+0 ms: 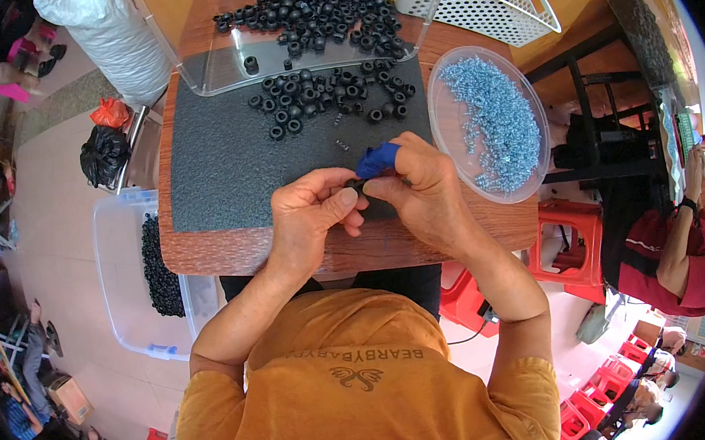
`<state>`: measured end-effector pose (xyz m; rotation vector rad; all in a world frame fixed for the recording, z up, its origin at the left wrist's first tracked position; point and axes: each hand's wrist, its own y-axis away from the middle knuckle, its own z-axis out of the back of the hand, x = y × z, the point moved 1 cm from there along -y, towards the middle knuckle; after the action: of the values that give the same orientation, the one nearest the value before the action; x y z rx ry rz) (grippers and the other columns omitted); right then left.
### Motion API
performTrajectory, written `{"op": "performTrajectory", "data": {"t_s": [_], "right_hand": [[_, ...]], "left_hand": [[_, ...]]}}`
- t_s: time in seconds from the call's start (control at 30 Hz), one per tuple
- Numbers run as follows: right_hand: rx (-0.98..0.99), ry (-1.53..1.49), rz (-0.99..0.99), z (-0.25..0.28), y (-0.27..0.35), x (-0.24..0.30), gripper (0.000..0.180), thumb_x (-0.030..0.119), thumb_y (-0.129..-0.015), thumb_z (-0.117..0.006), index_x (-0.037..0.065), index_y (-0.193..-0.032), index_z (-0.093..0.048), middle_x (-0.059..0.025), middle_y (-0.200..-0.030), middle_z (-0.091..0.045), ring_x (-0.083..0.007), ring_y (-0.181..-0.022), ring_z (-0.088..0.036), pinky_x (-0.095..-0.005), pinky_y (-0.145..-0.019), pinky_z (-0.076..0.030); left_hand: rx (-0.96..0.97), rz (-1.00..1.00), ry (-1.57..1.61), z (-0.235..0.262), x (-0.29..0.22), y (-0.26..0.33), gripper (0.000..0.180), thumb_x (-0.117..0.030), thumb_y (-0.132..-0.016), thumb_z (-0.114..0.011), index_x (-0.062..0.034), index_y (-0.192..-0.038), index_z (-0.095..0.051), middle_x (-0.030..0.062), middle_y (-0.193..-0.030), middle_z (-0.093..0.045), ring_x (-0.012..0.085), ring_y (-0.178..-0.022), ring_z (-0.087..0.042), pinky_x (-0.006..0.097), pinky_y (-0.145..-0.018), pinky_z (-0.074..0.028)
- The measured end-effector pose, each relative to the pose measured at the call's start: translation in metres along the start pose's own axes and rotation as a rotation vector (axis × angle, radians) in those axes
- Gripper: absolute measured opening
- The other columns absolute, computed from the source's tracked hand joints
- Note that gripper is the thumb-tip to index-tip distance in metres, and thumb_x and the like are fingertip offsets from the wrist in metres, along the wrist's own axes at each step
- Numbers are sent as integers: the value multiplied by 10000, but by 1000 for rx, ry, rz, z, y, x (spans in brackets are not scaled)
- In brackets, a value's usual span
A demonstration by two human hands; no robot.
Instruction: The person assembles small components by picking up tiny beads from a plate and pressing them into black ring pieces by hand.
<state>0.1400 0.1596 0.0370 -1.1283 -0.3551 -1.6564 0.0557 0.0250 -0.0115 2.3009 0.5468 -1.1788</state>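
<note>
Near the table's front edge, my left hand [308,213] and my right hand [427,186] meet fingertip to fingertip. Between them both pinch a small black plastic part [356,184], mostly hidden by the fingers. A blue covering [376,160] wraps my right index finger. Just beyond the hands, a tiny coil spring [342,145] lies on the dark mat [221,177]. Further back sits a loose cluster of small round black parts with holes [294,98]. Right of my right hand stands a round clear tub [440,127] holding a heap of tiny bluish pieces [500,121].
A clear plastic tray [216,80] at the far side holds many more black parts. Behind it on the right is a white perforated basket [512,22]. Left of the table, a clear bin [127,301] contains black pieces. Red stools [571,237] and a seated person [670,257] are at right.
</note>
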Motion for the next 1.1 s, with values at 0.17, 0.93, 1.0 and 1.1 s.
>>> {"op": "performTrajectory", "data": {"t_s": [0.17, 0.93, 1.0, 1.1], "right_hand": [[2, 72, 40, -1, -2, 1, 143, -23, -629, -682, 13, -659, -548, -105, -654, -526, -295, -679, -505, -387, -579, -407], [-9, 19, 2, -4, -3, 1, 134, -25, -621, -679, 19, -679, -567, -113, -669, -535, -307, -688, -513, -405, -592, -414], [-9, -4, -3, -3, -4, 1, 133, -18, -624, -682, 24, -691, -576, -108, -676, -538, -303, -692, -511, -395, -591, -411], [17, 41, 44, -1, -5, 3, 125, -10, -636, -685, 31, -708, -592, -98, -681, -545, -295, -700, -514, -383, -596, -411]], "left_hand": [[5, -46, -13, 1, 3, 0, 219, -39, -879, -604, 52, -1077, -588, 118, -833, -647, 126, -654, -600, 241, -574, -520], [54, -79, -42, 2, 0, 1, 216, -65, -894, -599, 38, -1083, -579, 93, -844, -638, 116, -690, -601, 234, -598, -517], [63, -71, -20, 2, -1, 1, 217, -70, -896, -598, 39, -1083, -579, 95, -843, -640, 117, -688, -603, 233, -592, -517], [59, -61, -33, 2, -4, 0, 217, -78, -898, -598, 41, -1080, -580, 108, -840, -644, 124, -674, -609, 234, -568, -520]]}}
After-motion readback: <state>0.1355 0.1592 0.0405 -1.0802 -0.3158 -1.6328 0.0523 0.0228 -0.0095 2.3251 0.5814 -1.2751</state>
